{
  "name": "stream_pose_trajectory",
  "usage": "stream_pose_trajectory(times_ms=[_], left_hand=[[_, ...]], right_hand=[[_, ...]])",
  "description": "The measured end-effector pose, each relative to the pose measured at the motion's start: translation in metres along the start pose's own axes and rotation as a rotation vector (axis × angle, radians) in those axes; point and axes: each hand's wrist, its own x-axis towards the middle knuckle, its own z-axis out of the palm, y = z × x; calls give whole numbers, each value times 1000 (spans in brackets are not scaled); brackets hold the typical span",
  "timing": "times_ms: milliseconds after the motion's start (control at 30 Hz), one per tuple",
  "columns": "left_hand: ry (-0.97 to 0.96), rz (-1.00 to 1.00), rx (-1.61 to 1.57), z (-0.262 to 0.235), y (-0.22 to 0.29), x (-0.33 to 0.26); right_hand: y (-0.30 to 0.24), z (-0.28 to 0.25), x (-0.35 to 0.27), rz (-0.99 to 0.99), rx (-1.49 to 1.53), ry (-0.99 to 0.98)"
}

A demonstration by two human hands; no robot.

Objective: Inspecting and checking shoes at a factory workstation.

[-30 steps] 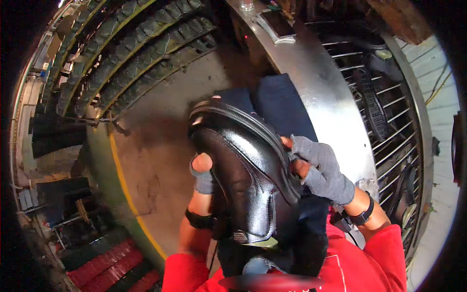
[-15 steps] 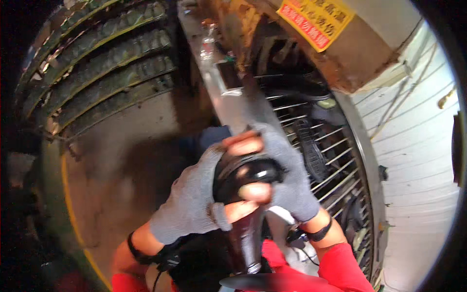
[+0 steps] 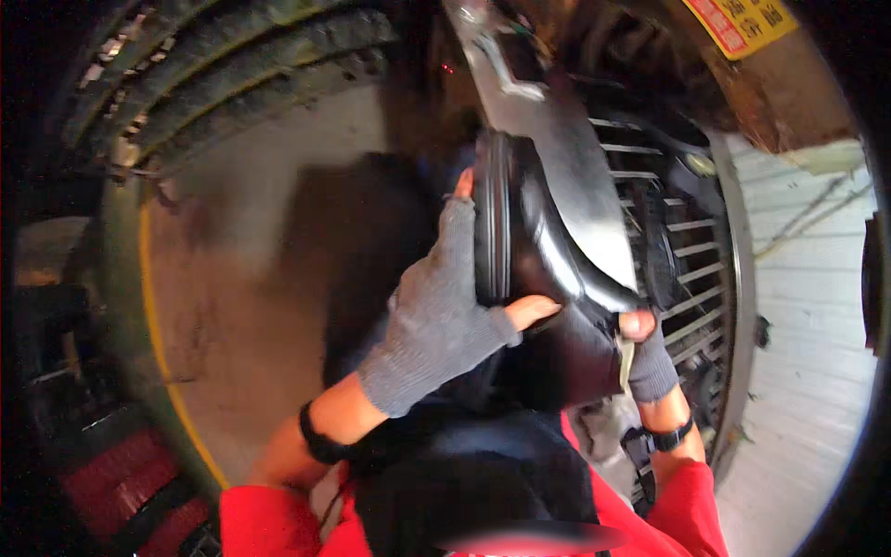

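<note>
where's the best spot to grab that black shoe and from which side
Best grip looks like the sole edge and heel, taken from both sides. The black shoe stands on edge, sole facing left, so the left hand clamps the sole side. The right hand supports the lower end, since the glossy upper seems slippery.

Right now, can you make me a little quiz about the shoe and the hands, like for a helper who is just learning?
1. True or false: both hands touch the black shoe.
2. What do the left hand and the right hand wear? A) grey fingerless gloves B) yellow rubber gloves C) nothing
3. Fill in: the shoe is pressed against a shiny ____ arm of the machine.

Key: 1 true; 2 A; 3 metal.
</note>
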Motion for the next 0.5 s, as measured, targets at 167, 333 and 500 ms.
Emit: stream_pose_trajectory(times_ms=[167,333,500], left_hand=[[5,106,94,7,-22,-34],[148,409,-283,-6,-14,6],[-220,403,-49,-56,2,24]], right_hand=[[-32,61,-11,160,198,116],[-9,108,-6,-411,-490,-33],[29,72,21,-321,-159,-58]])
